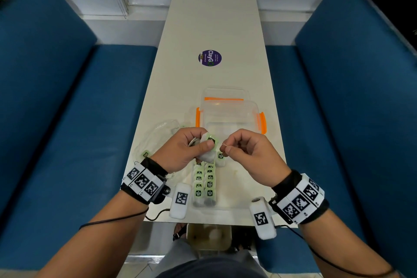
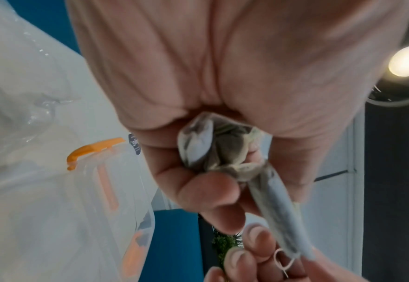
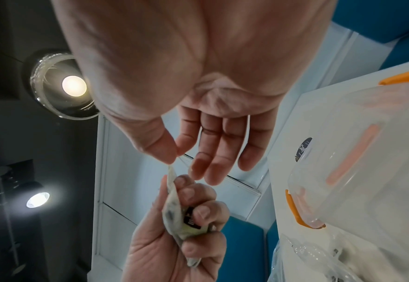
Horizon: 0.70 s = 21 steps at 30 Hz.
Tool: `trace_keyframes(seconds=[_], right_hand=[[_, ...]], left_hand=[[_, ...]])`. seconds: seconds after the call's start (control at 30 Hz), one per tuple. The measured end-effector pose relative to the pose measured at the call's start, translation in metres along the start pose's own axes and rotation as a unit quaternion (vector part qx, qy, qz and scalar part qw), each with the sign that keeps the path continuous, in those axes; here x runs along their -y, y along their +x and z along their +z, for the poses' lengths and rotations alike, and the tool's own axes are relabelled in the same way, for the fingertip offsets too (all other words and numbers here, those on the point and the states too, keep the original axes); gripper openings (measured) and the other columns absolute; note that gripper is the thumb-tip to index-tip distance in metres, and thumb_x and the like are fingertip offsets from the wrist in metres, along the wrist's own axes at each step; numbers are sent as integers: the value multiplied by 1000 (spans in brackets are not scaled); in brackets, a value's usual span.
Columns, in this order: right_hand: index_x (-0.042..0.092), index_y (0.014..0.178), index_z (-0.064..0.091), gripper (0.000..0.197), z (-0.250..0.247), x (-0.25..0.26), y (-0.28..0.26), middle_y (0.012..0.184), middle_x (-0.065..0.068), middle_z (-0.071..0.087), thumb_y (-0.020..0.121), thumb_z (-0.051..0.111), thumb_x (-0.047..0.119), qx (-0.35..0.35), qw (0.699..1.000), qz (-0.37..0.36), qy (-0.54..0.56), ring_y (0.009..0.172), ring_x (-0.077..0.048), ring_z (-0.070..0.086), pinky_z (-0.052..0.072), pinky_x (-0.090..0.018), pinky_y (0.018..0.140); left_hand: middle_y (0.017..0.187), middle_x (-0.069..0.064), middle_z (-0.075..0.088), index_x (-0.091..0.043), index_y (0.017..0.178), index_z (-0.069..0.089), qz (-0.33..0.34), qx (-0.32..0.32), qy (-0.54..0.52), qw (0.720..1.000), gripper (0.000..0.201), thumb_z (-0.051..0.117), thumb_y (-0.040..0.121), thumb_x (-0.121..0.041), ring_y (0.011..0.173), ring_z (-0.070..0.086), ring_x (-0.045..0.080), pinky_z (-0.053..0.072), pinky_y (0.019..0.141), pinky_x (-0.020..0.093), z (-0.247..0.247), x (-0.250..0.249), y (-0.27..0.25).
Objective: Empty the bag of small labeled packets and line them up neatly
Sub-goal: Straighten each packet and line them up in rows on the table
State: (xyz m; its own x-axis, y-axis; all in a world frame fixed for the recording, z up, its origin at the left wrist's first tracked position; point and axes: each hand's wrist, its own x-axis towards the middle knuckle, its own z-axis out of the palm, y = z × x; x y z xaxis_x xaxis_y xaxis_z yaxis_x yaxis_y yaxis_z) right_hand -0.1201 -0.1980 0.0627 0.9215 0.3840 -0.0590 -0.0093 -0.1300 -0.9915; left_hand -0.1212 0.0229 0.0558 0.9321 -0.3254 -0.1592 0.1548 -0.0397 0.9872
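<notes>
Left hand [image 1: 185,146]: grips bunched packets [image 1: 208,145] above table's near edge.
Right hand [image 1: 242,149]: pinches string [image 1: 223,145], just right of packets.
Rows [image 1: 205,184]: directly below, running toward near edge.

Two hands [image 1: 187,149] [image 1: 246,153], one clear bag [image 1: 162,133], one clear box [image 1: 230,115], two rows of packets [image 1: 204,185].

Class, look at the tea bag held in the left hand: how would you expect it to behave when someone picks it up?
The tea bag probably crumples easily: it bunches inside the left hand. It seems light, since the right hand pulls its string with only a fingertip pinch. Its thin paper may tear if tugged hard.
</notes>
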Motion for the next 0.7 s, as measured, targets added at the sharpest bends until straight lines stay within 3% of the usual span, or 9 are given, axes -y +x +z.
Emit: trace_keyframes(seconds=[0.07,0.17,0.23,0.33,0.47,0.6,0.7], right_hand=[[11,89,68,5,-1,0,-1,90,-12,74,93,69,8,-6,1000,-7,-20,88,-34,70,57,-48,87],[13,90,68,8,-4,1,-1,88,-8,74,94,69,7,-14,998,-19,-52,87,-29,70,58,-42,86],[15,90,68,9,-5,2,-1,87,-6,73,94,69,8,-16,997,-25,-71,85,-25,69,57,-34,83],[15,90,68,9,-4,3,-2,86,-3,72,95,69,7,-16,996,-27,-86,82,-20,68,54,-24,80],[14,89,67,9,-3,3,-2,83,-2,70,94,69,7,-22,995,-32,-90,79,-14,65,50,-18,78],[16,89,68,10,-5,4,-2,83,0,69,94,69,8,-24,994,-28,-100,79,-12,64,49,-17,78],[17,88,68,11,-5,4,-2,83,2,70,93,69,8,-22,994,-28,-106,81,-12,65,50,-17,79]], left_hand=[[70,6,62,3,88,62,-13,6,-24,1000,34,72,95,-29,56,56,13,45,53,22,0,3,1],[79,8,62,-12,99,74,-39,14,-49,998,14,67,92,-23,61,55,18,44,51,26,-2,6,1],[84,14,61,-20,99,78,-52,21,-54,997,13,69,90,-22,63,55,20,43,51,26,-2,5,1],[84,18,58,-19,93,79,-57,12,-66,996,12,68,88,-19,60,54,19,41,49,26,-1,2,2],[99,22,72,-13,98,77,-47,34,-42,997,13,65,95,-8,65,57,18,40,50,24,0,-3,2],[87,12,75,-16,101,75,-64,22,-12,998,23,62,96,2,65,62,16,40,50,22,-1,-4,2],[81,11,72,-15,97,74,-64,3,-11,998,10,69,92,-8,63,63,16,39,52,24,0,-5,4]])
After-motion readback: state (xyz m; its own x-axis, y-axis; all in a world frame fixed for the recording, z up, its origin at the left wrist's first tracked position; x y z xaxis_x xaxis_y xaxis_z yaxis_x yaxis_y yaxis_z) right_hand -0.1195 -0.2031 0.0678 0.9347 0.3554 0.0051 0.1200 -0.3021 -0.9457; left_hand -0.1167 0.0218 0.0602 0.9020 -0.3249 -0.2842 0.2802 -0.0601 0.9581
